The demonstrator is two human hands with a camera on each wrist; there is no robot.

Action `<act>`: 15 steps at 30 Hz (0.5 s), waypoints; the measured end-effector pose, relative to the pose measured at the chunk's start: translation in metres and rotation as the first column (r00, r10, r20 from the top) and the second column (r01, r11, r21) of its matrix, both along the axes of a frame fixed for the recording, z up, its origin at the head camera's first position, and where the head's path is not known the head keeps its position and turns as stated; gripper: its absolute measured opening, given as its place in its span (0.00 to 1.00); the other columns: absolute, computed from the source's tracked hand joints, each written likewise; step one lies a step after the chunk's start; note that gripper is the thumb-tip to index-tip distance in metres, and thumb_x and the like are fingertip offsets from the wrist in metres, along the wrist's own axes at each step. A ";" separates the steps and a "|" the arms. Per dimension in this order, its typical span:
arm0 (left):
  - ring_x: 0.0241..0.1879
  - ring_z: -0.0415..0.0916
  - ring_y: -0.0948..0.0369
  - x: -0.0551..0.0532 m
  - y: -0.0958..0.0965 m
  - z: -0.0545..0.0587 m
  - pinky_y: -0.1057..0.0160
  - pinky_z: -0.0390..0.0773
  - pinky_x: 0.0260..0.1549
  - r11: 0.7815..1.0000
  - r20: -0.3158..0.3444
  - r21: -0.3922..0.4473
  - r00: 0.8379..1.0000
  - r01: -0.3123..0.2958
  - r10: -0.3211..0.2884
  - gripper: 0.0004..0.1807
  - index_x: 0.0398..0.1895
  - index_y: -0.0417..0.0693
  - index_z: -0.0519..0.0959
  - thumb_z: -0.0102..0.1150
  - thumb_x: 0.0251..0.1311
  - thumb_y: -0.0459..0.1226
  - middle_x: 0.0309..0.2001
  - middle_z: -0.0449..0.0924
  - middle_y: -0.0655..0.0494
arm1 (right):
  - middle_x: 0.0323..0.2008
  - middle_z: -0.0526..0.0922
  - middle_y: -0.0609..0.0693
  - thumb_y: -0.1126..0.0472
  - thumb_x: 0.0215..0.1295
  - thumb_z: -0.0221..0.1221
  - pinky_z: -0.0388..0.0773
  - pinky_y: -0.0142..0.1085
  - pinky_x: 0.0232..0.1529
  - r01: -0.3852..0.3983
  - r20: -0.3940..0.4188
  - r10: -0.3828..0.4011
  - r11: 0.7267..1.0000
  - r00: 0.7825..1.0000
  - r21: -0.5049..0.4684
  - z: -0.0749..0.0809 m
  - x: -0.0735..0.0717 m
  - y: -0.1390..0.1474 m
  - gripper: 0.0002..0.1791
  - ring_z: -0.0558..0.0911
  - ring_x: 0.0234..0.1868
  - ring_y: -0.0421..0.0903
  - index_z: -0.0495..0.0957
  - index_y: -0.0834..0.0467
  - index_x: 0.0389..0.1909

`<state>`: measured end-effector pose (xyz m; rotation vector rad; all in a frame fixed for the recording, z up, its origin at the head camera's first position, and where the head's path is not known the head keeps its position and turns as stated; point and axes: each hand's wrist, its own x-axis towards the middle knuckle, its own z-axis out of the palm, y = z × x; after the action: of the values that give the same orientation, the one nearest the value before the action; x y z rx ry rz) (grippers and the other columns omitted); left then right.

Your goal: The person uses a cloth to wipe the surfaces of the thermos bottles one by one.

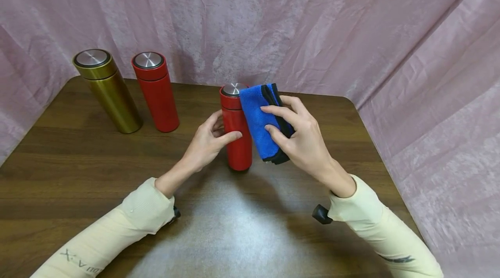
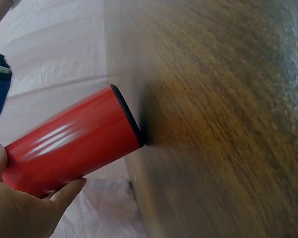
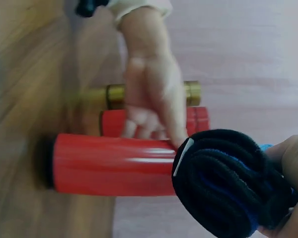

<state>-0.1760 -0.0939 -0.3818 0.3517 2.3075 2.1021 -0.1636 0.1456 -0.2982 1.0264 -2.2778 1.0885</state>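
Note:
A red thermos (image 1: 239,147) with a silver lid stands about upright near the middle of the table; whether its base touches the wood I cannot tell. My left hand (image 1: 207,141) grips its side, thumb across the front, as the left wrist view also shows the red body (image 2: 74,139) between thumb and fingers. With thumb and fingers my right hand (image 1: 306,141) holds a folded blue cloth (image 1: 258,121) with black edging against the thermos's upper right side. The cloth covers part of the lid's rim. In the right wrist view the cloth's dark folded end (image 3: 223,183) overlaps the thermos.
A gold thermos (image 1: 113,97) and a second red thermos (image 1: 158,100) stand at the back left of the wooden table (image 1: 97,182). Pink curtains (image 1: 234,21) hang behind and to the right. Black wrist devices (image 1: 322,214) stick out below the sleeves.

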 end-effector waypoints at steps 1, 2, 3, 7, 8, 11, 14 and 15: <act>0.59 0.80 0.46 0.000 0.000 0.000 0.48 0.79 0.59 1.000 -0.002 -0.001 1.000 0.002 -0.002 0.38 0.77 0.44 0.63 0.70 0.66 0.35 0.63 0.78 0.41 | 0.61 0.77 0.59 0.71 0.62 0.70 0.84 0.46 0.51 -0.001 -0.011 0.001 1.000 1.000 0.009 -0.004 0.000 0.000 0.21 0.79 0.60 0.50 0.85 0.59 0.57; 0.59 0.80 0.46 0.000 0.000 0.000 0.48 0.79 0.60 1.000 -0.004 0.001 1.000 0.003 -0.003 0.38 0.77 0.44 0.63 0.69 0.66 0.35 0.63 0.78 0.40 | 0.61 0.76 0.60 0.71 0.62 0.70 0.84 0.46 0.50 -0.002 -0.018 0.003 1.000 1.000 0.019 -0.008 -0.001 -0.001 0.21 0.79 0.58 0.51 0.85 0.59 0.56; 0.59 0.80 0.46 -0.001 0.001 0.000 0.48 0.79 0.60 1.000 -0.005 0.001 1.000 0.002 -0.002 0.38 0.76 0.43 0.63 0.70 0.66 0.35 0.63 0.78 0.40 | 0.60 0.76 0.60 0.71 0.62 0.70 0.85 0.46 0.50 -0.006 -0.021 0.007 1.000 1.000 0.029 -0.013 -0.001 -0.001 0.21 0.80 0.56 0.51 0.85 0.59 0.56; 0.59 0.79 0.47 -0.002 0.001 0.000 0.49 0.79 0.60 1.000 -0.009 0.013 1.000 -0.013 0.013 0.37 0.75 0.42 0.65 0.70 0.65 0.34 0.62 0.78 0.39 | 0.59 0.74 0.63 0.73 0.60 0.71 0.85 0.45 0.47 -0.014 -0.011 0.015 0.997 1.000 0.078 -0.032 0.000 -0.002 0.21 0.81 0.47 0.52 0.84 0.61 0.55; 0.59 0.79 0.46 -0.003 0.000 0.000 0.49 0.78 0.61 1.000 -0.009 0.016 1.000 -0.020 0.020 0.37 0.75 0.41 0.65 0.70 0.65 0.34 0.62 0.78 0.39 | 0.59 0.74 0.63 0.73 0.60 0.71 0.85 0.45 0.46 -0.017 -0.006 0.017 0.996 1.000 0.090 -0.037 0.000 -0.002 0.21 0.81 0.46 0.52 0.84 0.61 0.55; 0.60 0.78 0.46 -0.004 -0.001 -0.001 0.49 0.77 0.62 0.999 0.002 0.010 0.999 -0.035 0.035 0.36 0.75 0.41 0.65 0.70 0.66 0.34 0.63 0.78 0.39 | 0.58 0.73 0.64 0.73 0.59 0.72 0.85 0.45 0.47 -0.022 0.013 0.021 0.992 1.000 0.125 -0.050 0.002 0.000 0.22 0.81 0.45 0.53 0.83 0.62 0.55; 0.62 0.77 0.47 -0.005 -0.002 -0.002 0.49 0.76 0.64 0.999 0.017 0.006 0.999 -0.047 0.047 0.37 0.75 0.41 0.65 0.69 0.66 0.36 0.64 0.77 0.39 | 0.58 0.73 0.63 0.73 0.60 0.71 0.85 0.45 0.47 -0.027 0.050 0.019 0.986 0.999 0.163 -0.062 0.005 0.002 0.22 0.81 0.48 0.53 0.83 0.61 0.55; 0.62 0.77 0.47 -0.006 -0.002 -0.002 0.49 0.75 0.64 0.999 0.022 0.008 0.999 -0.048 0.047 0.37 0.75 0.42 0.65 0.69 0.66 0.36 0.64 0.77 0.40 | 0.58 0.73 0.62 0.73 0.60 0.71 0.85 0.45 0.46 -0.028 0.067 0.016 0.984 0.998 0.177 -0.066 0.006 0.003 0.22 0.81 0.49 0.53 0.83 0.61 0.56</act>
<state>-0.1818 -0.0959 -0.3839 0.2753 2.3186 2.1264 -0.1571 0.1485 -0.3641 1.1010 -2.4582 0.9530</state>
